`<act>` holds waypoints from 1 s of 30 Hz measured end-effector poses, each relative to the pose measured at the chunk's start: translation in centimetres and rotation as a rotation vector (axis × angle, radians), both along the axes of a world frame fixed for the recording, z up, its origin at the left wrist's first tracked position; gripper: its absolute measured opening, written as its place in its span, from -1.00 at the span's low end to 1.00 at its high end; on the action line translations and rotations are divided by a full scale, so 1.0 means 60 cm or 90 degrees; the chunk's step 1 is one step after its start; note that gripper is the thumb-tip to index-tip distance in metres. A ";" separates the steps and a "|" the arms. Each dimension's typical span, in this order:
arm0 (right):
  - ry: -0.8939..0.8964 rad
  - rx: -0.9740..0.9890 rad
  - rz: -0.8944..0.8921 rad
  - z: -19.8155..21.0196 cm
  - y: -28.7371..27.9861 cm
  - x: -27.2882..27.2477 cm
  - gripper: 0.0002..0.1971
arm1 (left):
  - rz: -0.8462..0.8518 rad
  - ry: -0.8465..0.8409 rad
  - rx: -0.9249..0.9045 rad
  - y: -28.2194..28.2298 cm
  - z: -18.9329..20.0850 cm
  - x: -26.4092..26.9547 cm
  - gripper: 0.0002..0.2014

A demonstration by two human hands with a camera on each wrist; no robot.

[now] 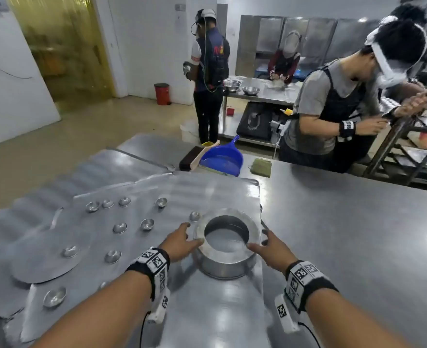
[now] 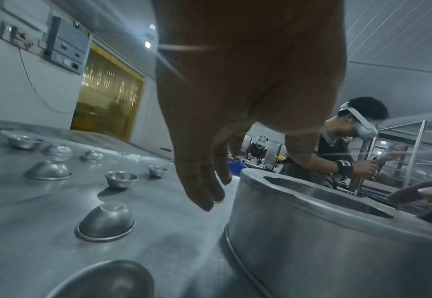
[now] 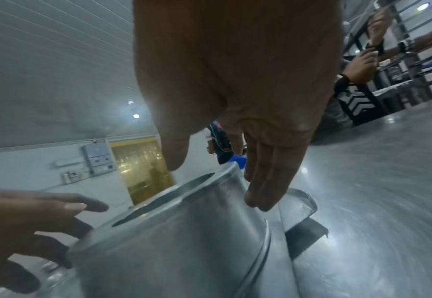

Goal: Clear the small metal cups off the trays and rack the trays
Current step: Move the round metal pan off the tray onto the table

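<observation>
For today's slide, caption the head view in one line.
Both hands, left and right, flank a metal pot on a tray dotted with small cups.

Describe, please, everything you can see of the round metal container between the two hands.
The round metal container is a dull silver drum with straight walls, a flat top rim around a wide circular opening, and a thin flange at its base. It stands upright on a metal tray; nothing shows inside it. The left hand and the right hand flank it with relaxed fingers at its rim, neither in a closed grip.
</observation>
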State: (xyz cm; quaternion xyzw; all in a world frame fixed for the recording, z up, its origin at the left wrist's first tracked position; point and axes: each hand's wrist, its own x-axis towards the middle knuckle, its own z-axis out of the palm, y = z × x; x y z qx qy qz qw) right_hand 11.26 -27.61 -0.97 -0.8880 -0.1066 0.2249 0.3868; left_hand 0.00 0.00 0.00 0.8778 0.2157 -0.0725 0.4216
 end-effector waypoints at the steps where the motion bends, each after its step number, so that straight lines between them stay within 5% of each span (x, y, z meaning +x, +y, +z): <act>1: 0.013 -0.001 -0.005 -0.004 0.008 0.004 -0.09 | -0.005 0.005 -0.019 0.009 -0.009 0.011 -0.16; 11: 0.128 0.097 -0.124 -0.043 0.032 -0.002 -0.25 | -0.050 -0.045 -0.344 0.035 -0.062 0.050 -0.57; 30: 0.077 0.165 -0.121 -0.042 0.025 -0.018 -0.43 | -0.060 -0.079 -0.360 0.040 -0.073 0.050 -0.41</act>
